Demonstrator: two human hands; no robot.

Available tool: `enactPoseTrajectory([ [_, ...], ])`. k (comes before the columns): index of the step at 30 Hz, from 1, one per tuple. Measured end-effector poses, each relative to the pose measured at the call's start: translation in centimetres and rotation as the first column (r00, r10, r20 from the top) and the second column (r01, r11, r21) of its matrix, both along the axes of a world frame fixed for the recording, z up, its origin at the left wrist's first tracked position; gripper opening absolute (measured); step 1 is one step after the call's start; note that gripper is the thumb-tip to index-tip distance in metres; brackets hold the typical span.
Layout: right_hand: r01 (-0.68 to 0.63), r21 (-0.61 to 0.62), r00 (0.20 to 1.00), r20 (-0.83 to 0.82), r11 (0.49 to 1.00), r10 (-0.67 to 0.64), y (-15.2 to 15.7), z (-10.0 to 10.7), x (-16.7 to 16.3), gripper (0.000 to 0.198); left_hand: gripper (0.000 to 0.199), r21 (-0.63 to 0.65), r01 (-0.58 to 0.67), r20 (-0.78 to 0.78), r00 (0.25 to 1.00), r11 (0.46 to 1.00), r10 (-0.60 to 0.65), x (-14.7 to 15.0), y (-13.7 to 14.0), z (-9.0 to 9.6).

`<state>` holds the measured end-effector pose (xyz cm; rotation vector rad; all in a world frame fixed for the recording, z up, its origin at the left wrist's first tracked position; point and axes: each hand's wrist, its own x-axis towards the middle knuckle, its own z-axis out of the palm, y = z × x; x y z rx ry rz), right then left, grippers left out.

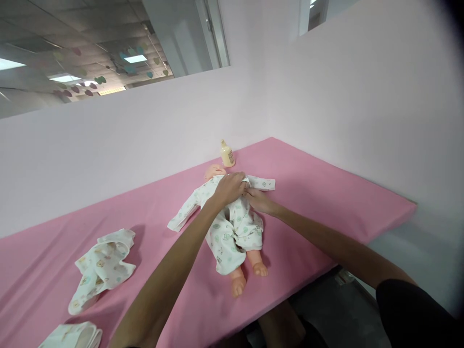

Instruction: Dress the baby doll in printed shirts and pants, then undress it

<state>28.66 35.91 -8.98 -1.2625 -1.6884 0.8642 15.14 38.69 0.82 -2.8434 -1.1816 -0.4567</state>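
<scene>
A baby doll (238, 285) lies on its back on the pink padded table (311, 193), feet toward me. It wears a white patterned baby romper (226, 237) with long sleeves spread to both sides. My left hand (231, 187) lies across the doll's chest, fingers closed at the romper's right-hand edge. Just beside it, my right hand (259, 199) pinches the cloth at the same side, below the sleeve. The fingertips meet closely, so the exact fastening or fold between them is hidden. Part of the doll's head (215, 171) shows above the collar.
A cream pump bottle (227, 154) stands behind the doll's head near the wall (163, 140). At the left lie a crumpled patterned white garment (105, 266) and a folded white cloth (74, 335). The table's front edge runs close to my body.
</scene>
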Motion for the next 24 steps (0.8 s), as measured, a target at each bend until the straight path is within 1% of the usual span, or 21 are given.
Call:
enactPoseTrajectory([
  [2,0.011,0.026,0.997,0.082,1.0,-0.013,-0.1,0.2,0.3,0.028,0.02,-0.037,-0.026,0.015,1.0,0.999,0.026,-0.3,0.3,0.1],
  [5,-0.024,0.04,0.987,0.159,0.999,0.018,-0.7,0.3,0.7,0.019,0.019,-0.078,-0.031,-0.01,0.999,0.996,0.031,-0.3,0.7,0.1],
  [8,-0.061,0.041,0.988,0.145,0.997,0.054,-1.1,0.1,1.0,0.018,0.021,-0.091,0.03,-0.107,0.993,0.995,-0.04,0.2,1.0,0.0],
  [11,-0.028,0.114,0.986,0.164,0.993,0.009,-1.2,0.0,0.9,0.023,0.027,-0.073,0.04,-0.23,0.972,0.997,-0.056,0.8,1.1,0.0],
  [13,-0.003,0.149,0.992,0.127,0.989,-0.017,-1.4,0.0,0.5,0.024,0.029,-0.046,0.028,-0.251,0.967,0.999,-0.038,1.3,0.9,0.0],
  [17,0.012,0.144,0.999,-0.039,0.989,-0.006,-2.5,-0.3,-0.8,0.025,0.028,-0.008,0.01,-0.221,0.975,1.0,-0.011,2.1,0.0,-0.1],
  [21,0.038,0.225,0.99,-0.142,0.974,-0.006,-3.5,-1.0,-2.2,0.025,0.027,0.007,0.08,-0.177,0.981,0.997,-0.077,2.2,-1.3,-0.7],
  [24,0.034,0.199,0.987,-0.161,0.979,-0.002,-3.4,-1.0,-2.9,0.026,0.028,0.034,0.119,-0.182,0.977,0.992,-0.111,1.9,-2.3,-1.4],
])
